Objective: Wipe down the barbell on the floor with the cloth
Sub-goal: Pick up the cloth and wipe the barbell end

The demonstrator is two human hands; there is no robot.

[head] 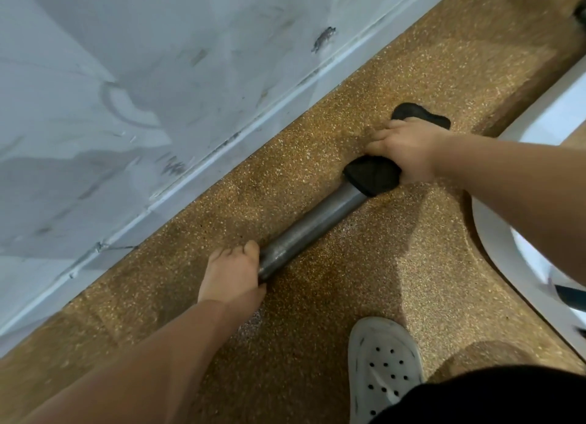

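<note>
- right hand is gripping the cloth wrapped round the barbell, mid-wipe
- left hand is clutching the bar's near end, steadying it on the floor by the wall
- next it's probably needing a slide along the bare stretch

Left hand and right hand, both tightly curled.

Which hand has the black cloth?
The right hand holds the black cloth wrapped over the barbell. The left hand grips the bar's bare end, with no cloth.
</note>
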